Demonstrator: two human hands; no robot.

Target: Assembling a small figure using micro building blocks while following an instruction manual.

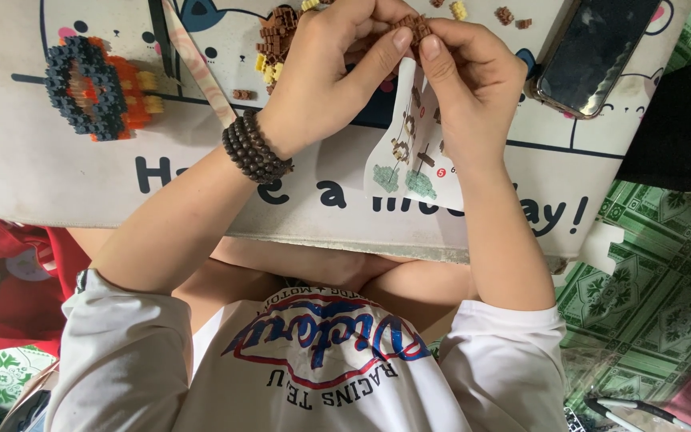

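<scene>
Far left, on the white printed lap tray [33, 160]: a round model of small dark-blue, orange and yellow plastic building bricks [97, 86], standing well apart from the hands. Beside it, a pale strip [201, 76] lies slanted across the tray.

Upper centre: a loose heap of brown and yellow plastic bricks [275, 38], just beside the left hand.

Left hand [325, 76]: closed, thumb and fingertips pinching a small brown brick cluster [414, 26]; a dark wooden bead bracelet [254, 148] circles the wrist.

Right hand [473, 84]: closed likewise, its thumb and fingers gripping the same brown brick cluster from the other side. The cluster sits between both sets of fingertips, above the tray's far part.

Below the hands: a white folded instruction sheet with small printed diagrams [405, 156], partly tucked behind the right hand.

Upper right of the hands: scattered single yellow and brown bricks [505, 14].

Right: a black smartphone in a clear case [593, 52], resting on the tray corner.

Far right, beneath: green patterned floor tiles [657, 272].
</scene>
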